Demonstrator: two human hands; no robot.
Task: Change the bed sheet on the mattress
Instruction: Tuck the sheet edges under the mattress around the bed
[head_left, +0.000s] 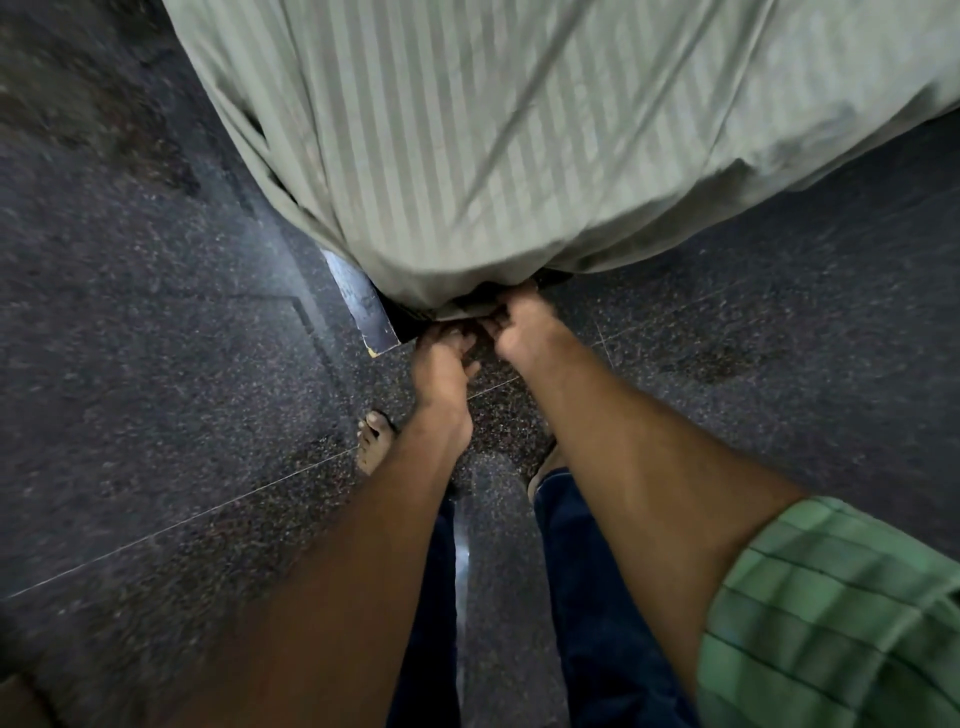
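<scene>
Pale green striped bed sheet (519, 135) is draped over the mattress corner, filling the upper frame. Its bottom edge at frame centre is gripped by the right hand (522, 327), fingers curled. Left hand (444, 358) reaches under the same edge just beside; grip cannot be told. Dark speckled floor (156, 364) below.

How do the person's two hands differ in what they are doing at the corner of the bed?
The right hand is curled into a fist, pinching the lower edge of the striped sheet; the left hand lies flatter, fingers reaching under the corner. The right hand sits higher, against the hanging cloth; the left hand is lower, beside the dark bed frame corner. Both meet at the same corner, arms stretched down.
</scene>
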